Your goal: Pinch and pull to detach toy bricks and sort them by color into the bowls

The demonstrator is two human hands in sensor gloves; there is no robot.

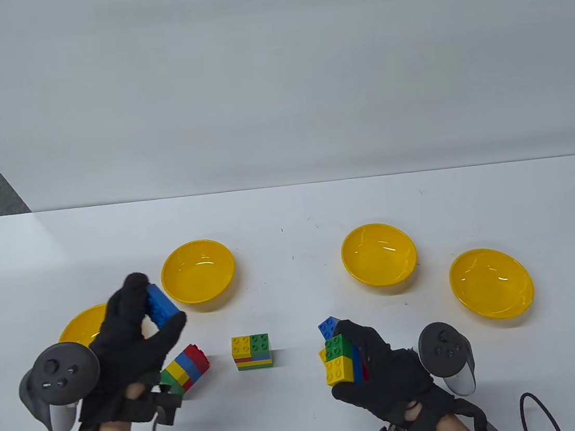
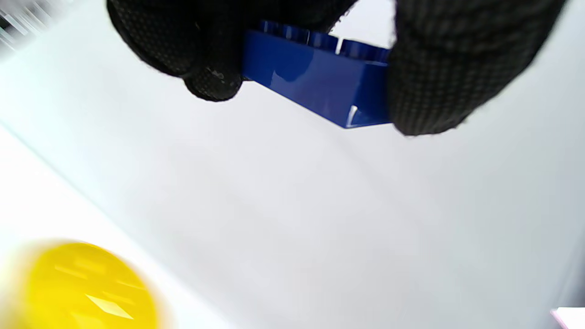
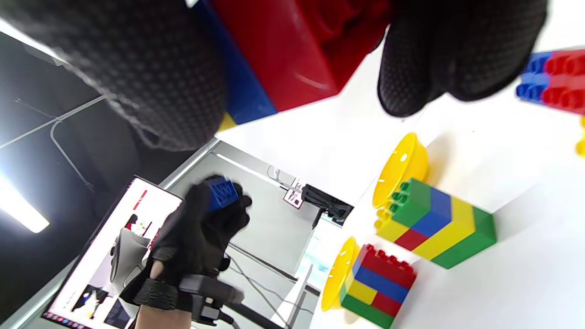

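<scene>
My left hand (image 1: 143,317) pinches a single blue brick (image 1: 161,303) (image 2: 320,80) between thumb and fingers, raised above the table between the two left bowls. My right hand (image 1: 358,364) grips a multicolour brick cluster (image 1: 340,358) of green, yellow, blue and red pieces; its red and blue underside (image 3: 283,59) fills the right wrist view. Two more stacks stand on the table: a green, yellow, blue and red one lying on its side (image 1: 187,369) (image 3: 377,285), and an upright one (image 1: 252,352) (image 3: 434,221) at the centre.
Four yellow bowls stand in an arc: far left (image 1: 78,327) partly behind my left hand, mid-left (image 1: 198,271), mid-right (image 1: 378,254), far right (image 1: 490,282). A black cable (image 1: 539,407) loops at the bottom right.
</scene>
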